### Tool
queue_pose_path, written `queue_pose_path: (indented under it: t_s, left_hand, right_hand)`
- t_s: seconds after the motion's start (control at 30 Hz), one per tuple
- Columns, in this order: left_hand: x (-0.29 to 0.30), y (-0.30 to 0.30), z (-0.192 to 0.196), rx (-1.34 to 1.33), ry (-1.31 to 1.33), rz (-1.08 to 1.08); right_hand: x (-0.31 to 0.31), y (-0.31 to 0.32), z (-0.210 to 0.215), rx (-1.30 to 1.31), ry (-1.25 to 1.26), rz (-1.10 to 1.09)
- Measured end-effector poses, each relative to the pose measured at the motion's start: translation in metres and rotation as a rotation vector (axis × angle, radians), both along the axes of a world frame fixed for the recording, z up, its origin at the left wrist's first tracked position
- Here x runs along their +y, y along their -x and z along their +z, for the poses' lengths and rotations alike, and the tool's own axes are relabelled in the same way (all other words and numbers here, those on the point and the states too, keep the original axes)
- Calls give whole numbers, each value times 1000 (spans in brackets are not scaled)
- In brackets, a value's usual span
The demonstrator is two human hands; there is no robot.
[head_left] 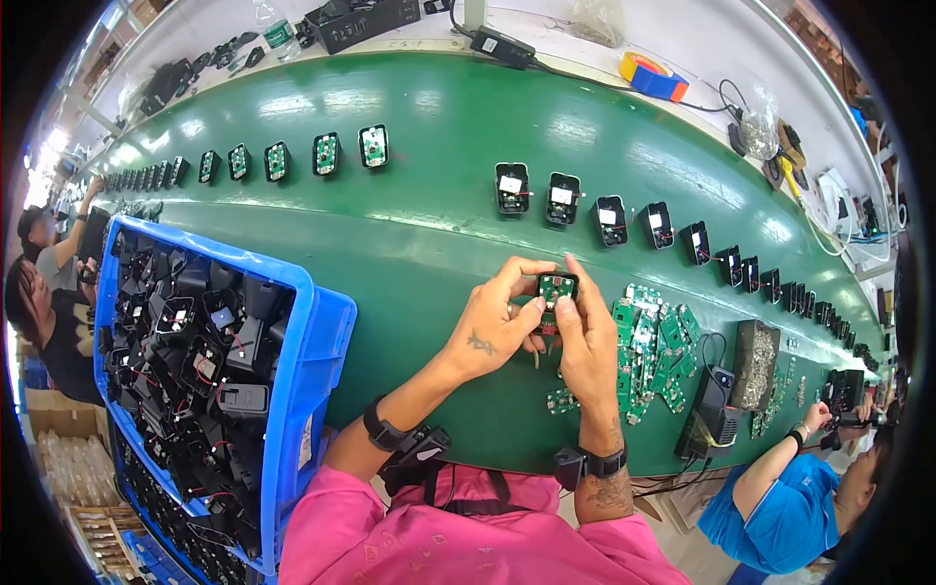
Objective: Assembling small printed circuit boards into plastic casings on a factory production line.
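In front of my chest, my left hand (485, 327) and my right hand (589, 343) hold a small black plastic housing (572, 281) between them. A green circuit board (557, 289) lies in its open top. Both thumbs press on the board's near end, and the fingers wrap around the housing's sides. A bit of red and wire shows just below the thumbs. Beside my right hand lies a loose pile of green circuit boards (651, 351) on the green table (429, 322).
Housings with green boards (373, 147) line the far left; housings with white blocks (512, 187) curve along the right. A blue crate (310, 322) of black housings stands left. A soldering station (715, 414) stands right. Other people sit at both ends; one wears a blue shirt (780, 507).
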State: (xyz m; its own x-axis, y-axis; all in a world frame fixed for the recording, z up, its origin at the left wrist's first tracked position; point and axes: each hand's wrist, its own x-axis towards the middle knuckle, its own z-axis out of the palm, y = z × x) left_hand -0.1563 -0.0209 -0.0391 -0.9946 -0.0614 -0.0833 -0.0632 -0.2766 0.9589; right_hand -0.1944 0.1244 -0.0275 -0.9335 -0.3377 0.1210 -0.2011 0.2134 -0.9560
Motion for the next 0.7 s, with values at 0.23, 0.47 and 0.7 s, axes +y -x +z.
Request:
queue_pose_path:
  t_s: [0.23, 0.47, 0.7]
  left_hand:
    - [4, -1, 3, 14, -12, -6]
    - [7, -1, 1, 3, 57, 47]
    - [6, -3, -4, 45, 181, 119]
  right_hand:
    - [-1, -2, 1, 25, -105, -39]
    - [-8, -4, -3, -20, -97, -68]
    - [-15, -3, -19, -7, 14, -65]
